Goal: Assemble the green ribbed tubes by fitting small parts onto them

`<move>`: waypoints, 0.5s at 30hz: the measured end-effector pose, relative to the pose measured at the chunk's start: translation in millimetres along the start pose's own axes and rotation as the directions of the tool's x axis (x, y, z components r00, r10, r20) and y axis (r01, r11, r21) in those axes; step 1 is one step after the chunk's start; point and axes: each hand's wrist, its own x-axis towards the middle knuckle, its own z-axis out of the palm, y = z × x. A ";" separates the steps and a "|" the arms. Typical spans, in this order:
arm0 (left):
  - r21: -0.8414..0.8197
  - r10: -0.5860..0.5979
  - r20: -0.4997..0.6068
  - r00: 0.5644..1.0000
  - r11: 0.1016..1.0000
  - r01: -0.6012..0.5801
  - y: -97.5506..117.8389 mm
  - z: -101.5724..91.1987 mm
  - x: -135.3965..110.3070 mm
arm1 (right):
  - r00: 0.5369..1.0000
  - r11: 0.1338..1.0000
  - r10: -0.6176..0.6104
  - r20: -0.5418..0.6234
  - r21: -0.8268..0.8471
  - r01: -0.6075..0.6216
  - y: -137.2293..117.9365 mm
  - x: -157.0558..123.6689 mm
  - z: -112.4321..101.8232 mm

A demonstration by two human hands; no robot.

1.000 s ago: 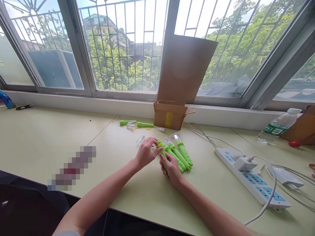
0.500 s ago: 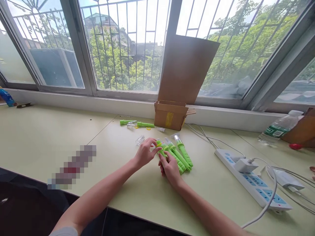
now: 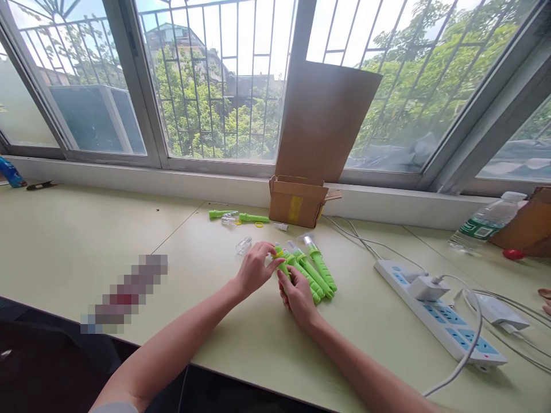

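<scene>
Down at the near side of the worktop (image 3: 241, 344), a white power strip (image 3: 408, 292) slants along on the right, a charger (image 3: 428, 287) sitting on it! Just ahead, the right hand (image 3: 299, 293) has its grip curled closed around the lower part of a green tube (image 3: 282, 268), and here's the left hand (image 3: 256, 265), grip pinched tight, thumb and fingers at the tube's upper end, right by a yellow band (image 3: 278, 253). The tube sits tilted between both hands, and just right of it lie more green tubes (image 3: 314, 274), side by side! Beyond the left hand, a clear plastic piece (image 3: 244, 245); farther back, two green tubes (image 3: 253, 218) near a yellow ring (image 3: 259, 226), then a cardboard box (image 3: 297, 206), and behind it a tall cardboard sheet (image 3: 329, 120) before the window (image 3: 140, 86)
</scene>
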 end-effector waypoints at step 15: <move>-0.051 0.018 -0.018 1.000 0.999 -0.019 -1.1 2.7 0.4 | 0.997 0.983 0.047 0.056 0.173 -0.056 -4.3 0.5 -4.0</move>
